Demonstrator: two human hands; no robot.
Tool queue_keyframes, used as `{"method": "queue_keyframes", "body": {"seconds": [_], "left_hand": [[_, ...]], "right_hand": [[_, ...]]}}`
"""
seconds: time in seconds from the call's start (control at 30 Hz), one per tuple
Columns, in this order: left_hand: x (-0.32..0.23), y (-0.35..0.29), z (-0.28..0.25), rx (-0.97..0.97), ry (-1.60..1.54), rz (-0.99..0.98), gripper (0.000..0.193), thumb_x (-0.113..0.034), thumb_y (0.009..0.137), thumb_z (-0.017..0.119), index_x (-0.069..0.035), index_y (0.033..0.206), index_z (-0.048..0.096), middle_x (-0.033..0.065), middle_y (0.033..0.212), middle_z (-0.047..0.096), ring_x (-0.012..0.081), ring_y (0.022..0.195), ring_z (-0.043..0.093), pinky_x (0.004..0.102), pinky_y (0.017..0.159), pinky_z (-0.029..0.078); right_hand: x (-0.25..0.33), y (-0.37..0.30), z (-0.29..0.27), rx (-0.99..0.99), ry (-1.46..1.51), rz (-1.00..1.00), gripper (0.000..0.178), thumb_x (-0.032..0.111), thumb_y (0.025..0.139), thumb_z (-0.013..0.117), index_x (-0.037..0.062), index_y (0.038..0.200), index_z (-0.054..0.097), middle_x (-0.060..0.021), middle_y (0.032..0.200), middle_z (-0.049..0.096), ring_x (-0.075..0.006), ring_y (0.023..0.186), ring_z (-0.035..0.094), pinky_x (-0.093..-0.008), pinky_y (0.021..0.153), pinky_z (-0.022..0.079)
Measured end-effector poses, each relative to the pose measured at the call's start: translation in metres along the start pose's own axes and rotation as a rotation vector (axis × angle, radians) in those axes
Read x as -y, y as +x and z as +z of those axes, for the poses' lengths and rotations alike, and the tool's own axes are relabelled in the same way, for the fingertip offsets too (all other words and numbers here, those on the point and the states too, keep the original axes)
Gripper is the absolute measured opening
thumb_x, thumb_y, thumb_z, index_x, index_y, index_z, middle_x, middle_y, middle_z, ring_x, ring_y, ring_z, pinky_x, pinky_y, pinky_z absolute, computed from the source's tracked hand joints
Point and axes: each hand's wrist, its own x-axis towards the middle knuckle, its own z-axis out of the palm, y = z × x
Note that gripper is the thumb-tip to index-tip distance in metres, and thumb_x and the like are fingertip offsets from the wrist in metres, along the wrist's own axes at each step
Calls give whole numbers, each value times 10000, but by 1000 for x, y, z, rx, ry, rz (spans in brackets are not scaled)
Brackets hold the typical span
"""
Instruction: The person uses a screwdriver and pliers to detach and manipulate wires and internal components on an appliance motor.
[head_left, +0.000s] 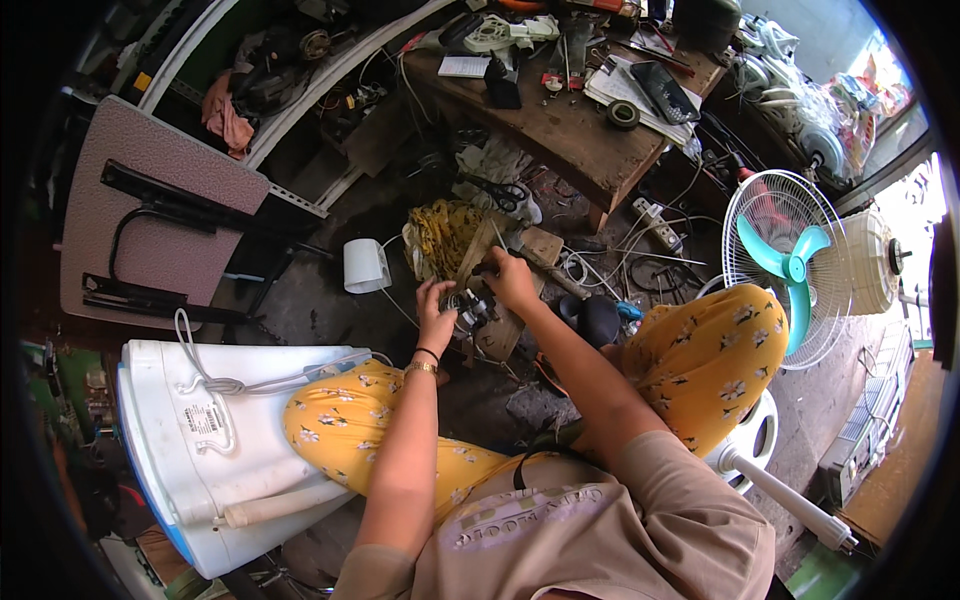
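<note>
My left hand, with a bracelet and a dark band at the wrist, has its fingers closed at a silver and black metal part that looks like a small motor. My right hand is just right of and above it, fingers pinched together. Something small and dark shows at those fingertips, too small to name. Both hands are over a wooden block low between my knees. A yellow tangled bundle lies just beyond my hands, and a white cup-like plastic piece with a cord is to the left.
A cluttered wooden table stands ahead, bearing a phone and a tape roll. Scissors and a power strip lie below. A turquoise-bladed fan is at right; a white appliance body and folded chair at left.
</note>
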Motion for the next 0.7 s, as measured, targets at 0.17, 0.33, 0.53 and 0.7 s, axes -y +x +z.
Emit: {"method": "queue_keyframes", "body": {"seconds": [0.17,0.33,0.53,0.7], "left_hand": [[-56,39,13,-9,199,162,398,-213,767,771,-114,1132,648,71,1128,649,301,1029,623,404,889,499],[-52,67,21,209,289,69,295,-223,798,746,-97,1058,693,89,1011,688,298,956,651,398,819,515],[-41,89,26,338,284,165,231,-176,815,710,-48,1006,688,140,987,679,321,911,654,399,787,526],[-57,96,31,405,448,290,182,-114,833,638,-2,976,647,195,946,660,390,895,635,438,780,519]], "right_hand": [[-29,7,-7,-50,86,-98,284,52,787,698,16,1058,617,-239,969,672,-421,913,637,-458,768,503],[-37,11,-5,11,81,-91,262,73,801,694,5,1039,607,-240,941,668,-435,921,623,-472,761,493],[-40,14,-11,87,23,-97,254,102,815,691,23,1033,586,-244,895,651,-451,891,607,-491,733,481],[-46,19,-17,85,63,-175,238,111,827,679,28,1022,573,-242,891,649,-446,875,610,-491,710,481]]}}
